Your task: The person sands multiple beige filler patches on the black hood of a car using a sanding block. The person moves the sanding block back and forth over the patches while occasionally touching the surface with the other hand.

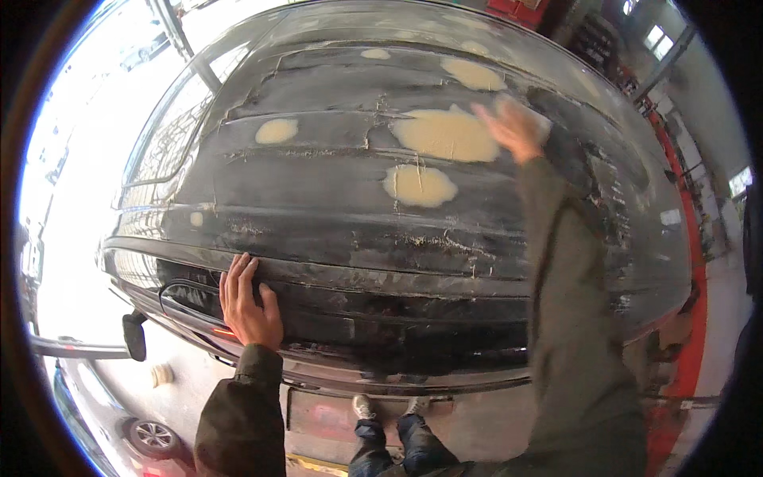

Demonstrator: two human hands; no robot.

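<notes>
A dark vehicle roof (310, 183) fills the view, scuffed and grey, with ridges and several cream filler-like patches (445, 133). My left hand (250, 306) rests open on the glossy near edge (397, 334), fingertips on the lip and fingers slightly apart. My right hand (513, 131) reaches over the roof at the right side of the largest patch, smeared by motion. A pale shape (540, 123) shows beside its palm; I cannot make out what it is or whether the hand grips it.
Another car (95, 401) stands at lower left near a pale round container (160, 374). A red strip (693, 306) runs along the right, beside shop walls and posts. My feet (364, 405) are on the floor behind the vehicle.
</notes>
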